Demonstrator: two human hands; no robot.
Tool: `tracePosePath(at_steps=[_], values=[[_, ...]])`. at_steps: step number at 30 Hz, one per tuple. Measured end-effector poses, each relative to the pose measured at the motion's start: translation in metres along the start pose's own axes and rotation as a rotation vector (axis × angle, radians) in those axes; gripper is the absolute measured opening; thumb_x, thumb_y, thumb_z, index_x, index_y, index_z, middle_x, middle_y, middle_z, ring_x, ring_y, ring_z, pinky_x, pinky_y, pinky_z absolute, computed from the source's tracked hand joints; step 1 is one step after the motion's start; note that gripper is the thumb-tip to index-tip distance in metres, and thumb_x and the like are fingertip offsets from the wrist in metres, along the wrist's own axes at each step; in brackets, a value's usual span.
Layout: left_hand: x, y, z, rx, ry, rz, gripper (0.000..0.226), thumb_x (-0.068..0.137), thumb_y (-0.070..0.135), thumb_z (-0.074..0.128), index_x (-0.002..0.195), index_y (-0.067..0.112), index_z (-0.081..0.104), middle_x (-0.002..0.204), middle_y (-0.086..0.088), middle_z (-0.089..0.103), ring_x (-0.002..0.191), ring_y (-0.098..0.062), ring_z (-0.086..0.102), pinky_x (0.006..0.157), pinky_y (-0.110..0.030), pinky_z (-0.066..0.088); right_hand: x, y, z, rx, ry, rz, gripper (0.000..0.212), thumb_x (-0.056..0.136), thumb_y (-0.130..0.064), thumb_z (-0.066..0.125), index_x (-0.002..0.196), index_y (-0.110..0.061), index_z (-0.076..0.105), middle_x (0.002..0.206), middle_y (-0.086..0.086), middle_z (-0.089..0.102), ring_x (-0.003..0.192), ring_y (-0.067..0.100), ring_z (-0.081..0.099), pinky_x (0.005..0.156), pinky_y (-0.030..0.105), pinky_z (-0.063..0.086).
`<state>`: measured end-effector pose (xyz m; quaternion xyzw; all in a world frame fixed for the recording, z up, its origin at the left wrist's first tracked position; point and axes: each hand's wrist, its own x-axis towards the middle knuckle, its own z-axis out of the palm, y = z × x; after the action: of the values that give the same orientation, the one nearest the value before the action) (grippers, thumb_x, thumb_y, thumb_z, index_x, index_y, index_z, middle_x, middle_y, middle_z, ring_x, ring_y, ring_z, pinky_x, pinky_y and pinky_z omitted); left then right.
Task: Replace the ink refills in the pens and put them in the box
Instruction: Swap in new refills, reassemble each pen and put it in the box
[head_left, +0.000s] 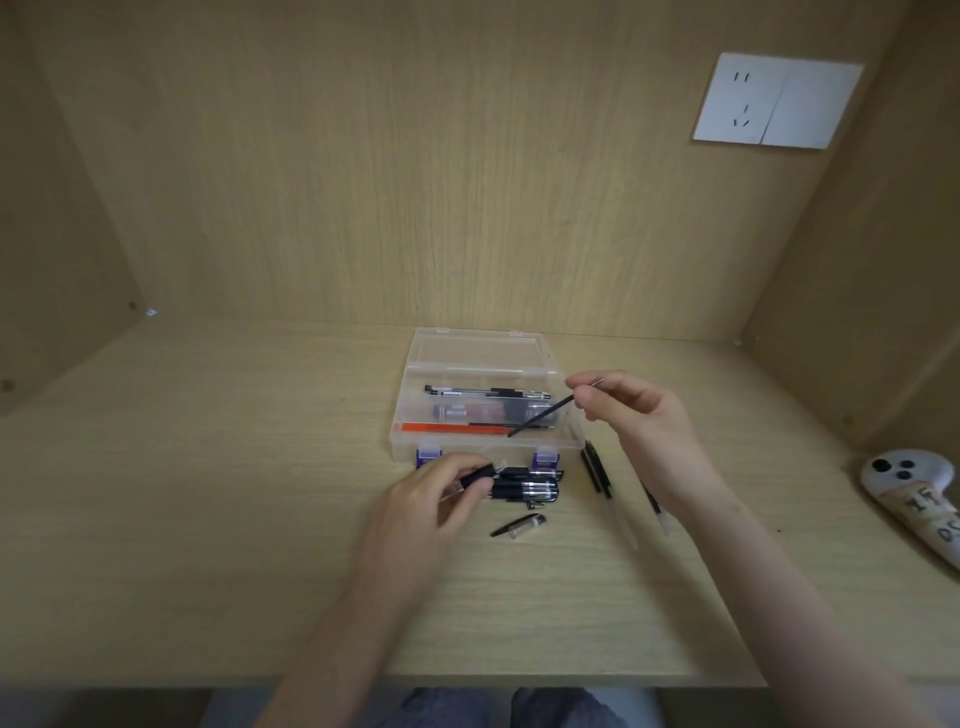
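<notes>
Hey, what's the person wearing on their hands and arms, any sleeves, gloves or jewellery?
Nothing: the left hand and right hand are ungloved, with no rings, watch or sleeves in view.

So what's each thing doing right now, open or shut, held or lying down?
Box: open, lid folded back.
Pen: gripped by the left hand.
Refill: pinched by the right hand, outside the pen.
Cap: lying loose on the desk.
Other pens: lying piled before the box.
Socket: nothing plugged in.
</notes>
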<state>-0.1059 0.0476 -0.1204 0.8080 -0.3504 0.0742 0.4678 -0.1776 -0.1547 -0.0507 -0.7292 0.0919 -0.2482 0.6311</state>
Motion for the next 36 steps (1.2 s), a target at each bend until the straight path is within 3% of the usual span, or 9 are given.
tracePosePath(at_steps=[3,9,27,31,36], values=[[-0.001,0.003,-0.003,0.000,-0.021,-0.012,0.016,0.087,0.034,0.059,0.103,0.035,0.062,0.090,0.027,0.060,0.084,0.009,0.057,0.069,-0.007,0.042,-0.006,0.005,0.000,0.073,0.054,0.003,0.009,0.085,-0.013,0.063,0.077,-0.013,0.069,0.082,-0.006,0.072,0.077,0.002,0.062,0.073,0.010,0.048],[-0.001,0.009,-0.005,-0.008,-0.039,-0.018,0.015,0.089,0.031,0.057,0.102,0.037,0.057,0.088,0.031,0.056,0.090,0.014,0.053,0.072,-0.003,0.040,-0.009,0.018,-0.002,0.178,0.172,-0.006,0.016,0.091,-0.022,0.053,0.088,-0.010,0.063,0.072,0.001,0.064,0.066,0.008,0.056,0.070,0.018,0.049],[-0.002,0.006,-0.004,-0.029,-0.048,0.006,0.017,0.088,0.030,0.055,0.104,0.035,0.056,0.085,0.028,0.055,0.084,0.014,0.055,0.069,-0.005,0.043,-0.014,0.029,0.001,0.215,0.210,0.014,0.017,0.095,-0.017,0.049,0.085,-0.010,0.061,0.070,0.002,0.062,0.064,0.009,0.054,0.070,0.019,0.048],[-0.001,0.005,-0.004,-0.015,-0.046,0.009,0.021,0.085,0.043,0.048,0.104,0.039,0.054,0.089,0.030,0.056,0.086,0.012,0.056,0.071,-0.008,0.046,-0.014,0.031,0.002,0.205,0.210,0.019,0.017,0.095,-0.017,0.050,0.084,-0.011,0.062,0.070,0.002,0.063,0.064,0.009,0.054,0.069,0.019,0.048],[-0.001,0.002,-0.002,-0.016,-0.037,0.011,0.022,0.087,0.037,0.053,0.106,0.031,0.061,0.095,0.018,0.065,0.085,0.005,0.060,0.074,-0.015,0.050,-0.013,0.029,0.002,0.168,0.216,-0.001,0.014,0.094,-0.015,0.051,0.089,-0.006,0.061,0.066,-0.002,0.064,0.061,0.006,0.055,0.066,0.015,0.049]])
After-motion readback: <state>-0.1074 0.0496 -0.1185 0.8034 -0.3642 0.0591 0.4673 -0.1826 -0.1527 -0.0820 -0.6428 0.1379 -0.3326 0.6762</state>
